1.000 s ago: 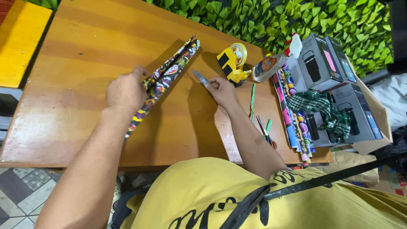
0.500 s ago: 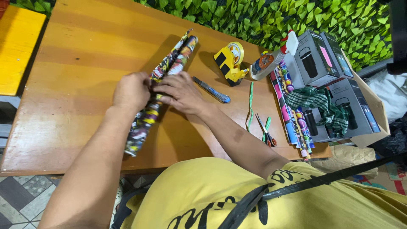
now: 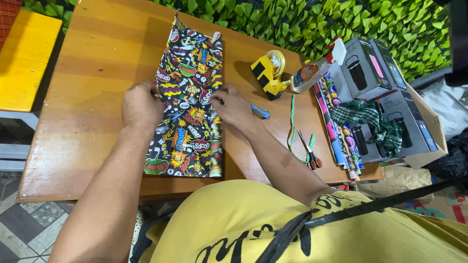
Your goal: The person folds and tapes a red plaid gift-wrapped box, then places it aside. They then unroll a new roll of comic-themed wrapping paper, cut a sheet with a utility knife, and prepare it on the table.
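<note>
Both hands, left hand [image 3: 141,104] and right hand [image 3: 234,107], press the wrapping paper [image 3: 190,102] flat with fingers released, the utility knife [image 3: 259,112] and tape dispenser [image 3: 268,73] just beside on the tabletop [image 3: 87,73].

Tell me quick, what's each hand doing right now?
Left hand: flat, pressing the left edge of the wrapping paper, gripping nothing.
Right hand: fingers on the paper's right edge, holding it down; grip cannot be told.
</note>
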